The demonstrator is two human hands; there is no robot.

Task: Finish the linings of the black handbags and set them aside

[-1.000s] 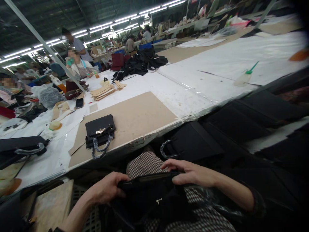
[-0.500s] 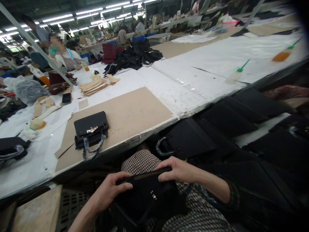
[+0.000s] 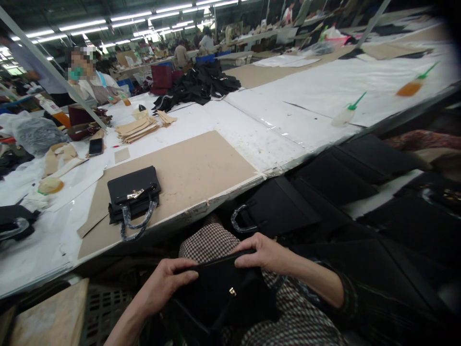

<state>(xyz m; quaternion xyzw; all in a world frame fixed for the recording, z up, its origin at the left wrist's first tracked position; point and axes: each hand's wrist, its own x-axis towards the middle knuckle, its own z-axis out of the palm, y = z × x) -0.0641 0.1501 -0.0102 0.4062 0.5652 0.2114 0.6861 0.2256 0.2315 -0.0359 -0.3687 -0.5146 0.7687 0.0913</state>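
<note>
A black handbag point(image 3: 223, 295) with a small gold clasp rests on my lap, over checked trousers. My left hand point(image 3: 168, 281) grips its top edge at the left, fingers curled over the rim. At the right end of that edge, my right hand point(image 3: 260, 254) is closed on the bag too. On the brown cardboard sheet point(image 3: 194, 168) on the table lies a second black handbag point(image 3: 134, 193) with a gold clasp and plastic-wrapped handles.
More black bags point(image 3: 277, 206) are stacked to my right, below the table edge. Glue bottles point(image 3: 346, 114) stand on the white table, with a phone point(image 3: 95, 146), paper pieces point(image 3: 139, 127) and a heap of black fabric point(image 3: 198, 86). A masked person point(image 3: 90, 79) sits opposite.
The view has swung slightly left and down. Both hands have stayed on the bag's top edge, and the bag has tilted so its gold clasp shows lower on the front.
</note>
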